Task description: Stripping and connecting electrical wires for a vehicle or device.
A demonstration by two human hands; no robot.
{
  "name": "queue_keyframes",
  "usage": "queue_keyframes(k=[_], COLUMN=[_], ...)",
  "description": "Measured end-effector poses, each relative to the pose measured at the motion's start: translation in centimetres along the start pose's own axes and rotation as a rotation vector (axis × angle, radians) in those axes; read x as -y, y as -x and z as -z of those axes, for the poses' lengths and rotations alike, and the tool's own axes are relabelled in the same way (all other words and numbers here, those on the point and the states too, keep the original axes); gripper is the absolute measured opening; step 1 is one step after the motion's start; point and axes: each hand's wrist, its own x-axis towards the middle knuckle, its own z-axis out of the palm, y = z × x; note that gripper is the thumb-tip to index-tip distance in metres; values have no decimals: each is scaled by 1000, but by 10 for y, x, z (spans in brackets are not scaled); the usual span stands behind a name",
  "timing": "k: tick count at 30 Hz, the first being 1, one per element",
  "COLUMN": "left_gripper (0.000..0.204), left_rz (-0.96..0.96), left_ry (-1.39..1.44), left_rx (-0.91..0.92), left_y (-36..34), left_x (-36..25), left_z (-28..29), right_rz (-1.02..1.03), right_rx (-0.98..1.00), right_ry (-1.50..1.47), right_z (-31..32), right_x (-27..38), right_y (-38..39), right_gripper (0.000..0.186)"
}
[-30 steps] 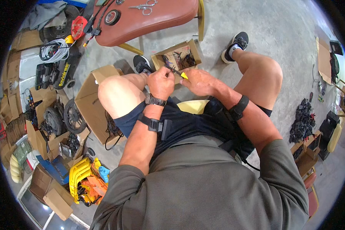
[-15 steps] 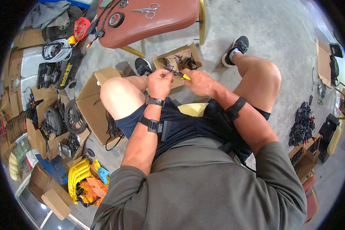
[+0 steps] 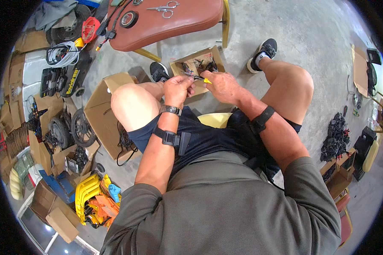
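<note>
Between my knees (image 3: 132,104), my right hand (image 3: 223,88) was closed round the yellow handle of a small tool (image 3: 207,80), and its dark end reached across to my left hand (image 3: 176,90). My left hand had just turned, so its bent fingers (image 3: 191,88) showed under the tool, and the tool lay a bit flatter than before. I think that meant both hands were busy at one spot. (I could not tell if those fingers pinched anything; it was too small to see.) Just past my hands, a little cardboard box (image 3: 219,59) sat open with dark wires (image 3: 210,66) in it. To the left, beside my knee, stood a bigger cardboard box (image 3: 98,102), with a black cable (image 3: 124,142) looping out at its near end. Farther off, a red-brown seat (image 3: 183,27) held silver scissors (image 3: 167,9) and a black roll of tape (image 3: 129,19). Away on the right was a heap of black cables (image 3: 335,138).
</note>
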Motion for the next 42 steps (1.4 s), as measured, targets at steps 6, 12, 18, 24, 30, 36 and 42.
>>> queue_keyframes(k=[6,12,18,24,30,36,42], left_gripper=[11,9,7,6,7,8,8], left_rz=[53,55,-36,-156,-267,-375,-422], left_ry=[144,210,102,-86,-260,-393,-386], left_rx=[63,71,38,-28,-71,-140,-164], left_y=[-2,-1,7,6,6,7,10], left_x=[4,2,-6,-5,-1,-1,2], left_z=[6,6,3,-3,-4,-5,-6], right_rz=[47,29,-74,-16,-10,8,47], right_rx=[-89,-91,64,105,113,88,81], right_ry=[-29,5,55,-40,-38,-29,-26], right_z=[-7,-8,4,6,7,5,-2], right_x=[-9,-11,4,0,0,-2,-13], right_y=[-2,-3,0,1,2,-1,-4], right_gripper=[36,33,31,29,27,27,32])
